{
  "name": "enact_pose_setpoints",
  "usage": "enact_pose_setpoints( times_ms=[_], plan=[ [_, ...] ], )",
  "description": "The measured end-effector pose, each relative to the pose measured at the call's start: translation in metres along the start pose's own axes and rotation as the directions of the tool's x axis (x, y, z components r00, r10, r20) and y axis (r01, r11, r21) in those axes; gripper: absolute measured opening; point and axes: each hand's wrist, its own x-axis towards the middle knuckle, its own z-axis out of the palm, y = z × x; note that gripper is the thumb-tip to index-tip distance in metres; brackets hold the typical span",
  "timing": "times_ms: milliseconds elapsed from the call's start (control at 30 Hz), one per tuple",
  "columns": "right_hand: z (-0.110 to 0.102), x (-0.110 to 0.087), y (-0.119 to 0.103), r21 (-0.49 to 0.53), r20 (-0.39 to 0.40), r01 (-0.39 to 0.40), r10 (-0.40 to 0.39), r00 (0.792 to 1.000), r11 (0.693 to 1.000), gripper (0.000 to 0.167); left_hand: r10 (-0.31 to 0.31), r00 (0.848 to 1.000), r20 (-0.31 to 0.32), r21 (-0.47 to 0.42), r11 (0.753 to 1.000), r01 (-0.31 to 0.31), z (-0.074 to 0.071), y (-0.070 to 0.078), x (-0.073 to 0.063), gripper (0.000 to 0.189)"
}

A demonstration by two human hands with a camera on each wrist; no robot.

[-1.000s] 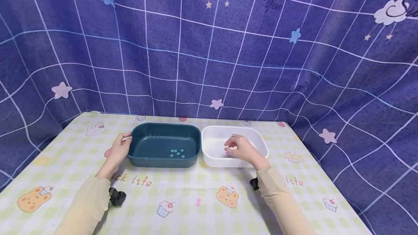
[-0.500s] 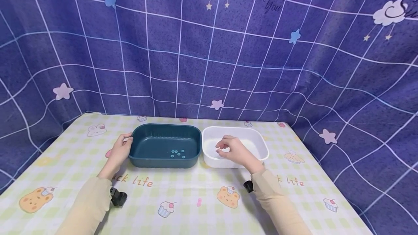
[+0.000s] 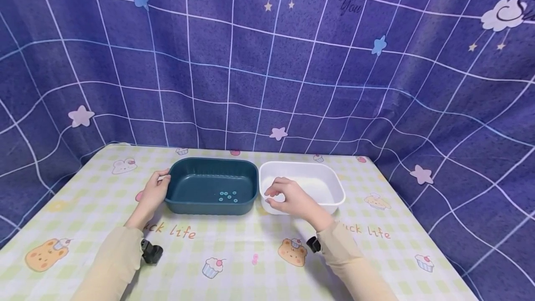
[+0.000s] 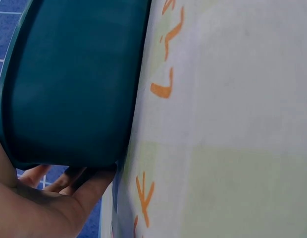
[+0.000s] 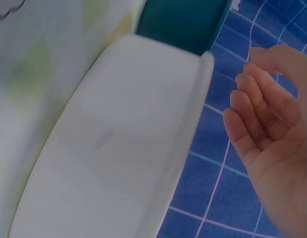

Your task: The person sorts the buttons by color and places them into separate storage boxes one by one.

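My left hand [image 3: 156,188] grips the left end of a dark teal basin [image 3: 236,209], fingers against its outer end wall. In the left wrist view the fingers [image 4: 96,186] press that wall just below the basin's end. Several small light-blue discs [image 3: 226,194], like buttons, lie on the basin floor toward the right. Over the left part of a white basin [image 3: 338,188] hovers my right hand [image 3: 290,198], fingers curved, thumb and index tips close together. I cannot tell whether something tiny is between those tips. The right wrist view shows this hand [image 5: 272,114] beside the white basin's rim.
Both basins stand side by side, ends nearly meeting, on a table with a checked, cartoon-printed cloth [image 3: 234,240]. Behind and to the right hangs a blue gridded curtain [image 3: 209,82]. Black wrist cameras sit at the left sleeve [image 3: 110,254] and the right sleeve [image 3: 347,254].
My right hand has moved left across the white basin, from its middle to its left end. A pinkish spot at its fingertips earlier no longer shows. My left hand stays on the teal basin.
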Motion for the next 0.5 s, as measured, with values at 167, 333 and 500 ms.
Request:
enact_pose_setpoints(
  times_ms=[167, 333, 500],
  plan=[
    [0.004, 0.001, -0.009, 0.021, 0.014, 0.012, -0.012, 1.000, 1.000, 0.007, -0.001, 1.000, 0.004, 0.002, 1.000, 0.001, 0.000, 0.000, 0.000, 0.051],
    [0.009, 0.001, -0.016, 0.019, 0.034, 0.024, -0.025, 0.999, 1.000, 0.006, -0.008, 1.000, 0.010, 0.000, 1.000, 0.008, 0.000, 0.000, -0.001, 0.052],
    [0.015, -0.001, -0.021, 0.026, 0.069, 0.027, -0.029, 0.997, 0.999, 0.007, -0.008, 1.000, 0.006, 0.002, 1.000, 0.008, 0.000, 0.001, -0.001, 0.052]
  ],
)
